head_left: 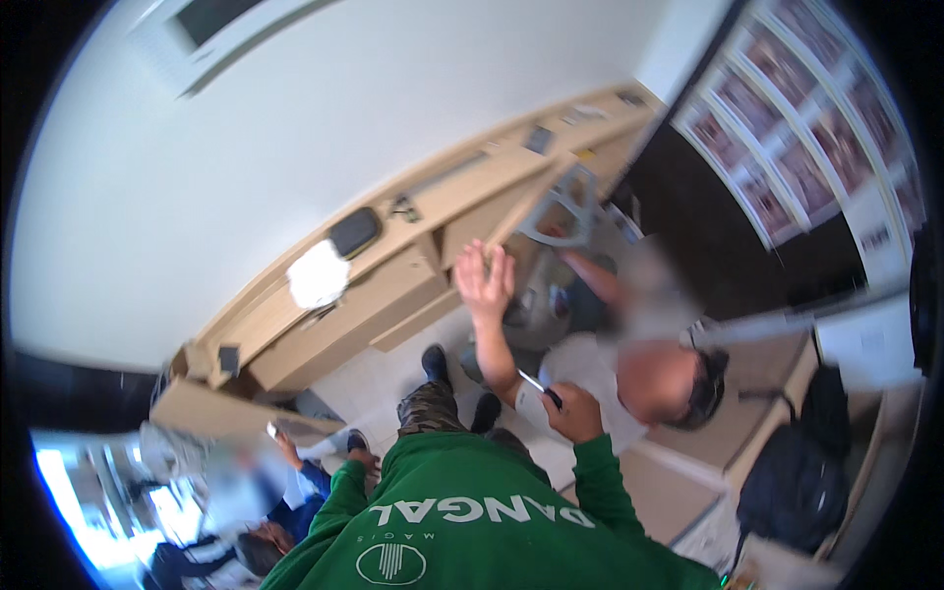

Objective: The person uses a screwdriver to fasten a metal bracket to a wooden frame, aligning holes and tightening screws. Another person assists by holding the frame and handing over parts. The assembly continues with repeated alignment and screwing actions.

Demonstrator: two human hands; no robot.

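My right hand (575, 413) is closed around a screwdriver (552, 397); its black handle sits in my fingers and its bright shaft points up and left, close to a co-worker's forearm. My left hand (365, 462) hangs low beside my hip, small and partly hidden by my green sleeve, with its fingers loosely apart and nothing seen in it. In front of me, the co-worker's raised hand (485, 280) reaches to the edge of a pale wooden cabinet (354, 305). That person's other hand is by a grey angular frame (560, 206).
Along the wall runs a wooden ledge with a black case (355, 232), a white cloth-like thing (318, 274) and small parts. A black backpack (796, 482) stands at the right. Another person (280, 526) is at the lower left, near a loose wooden board (226, 411).
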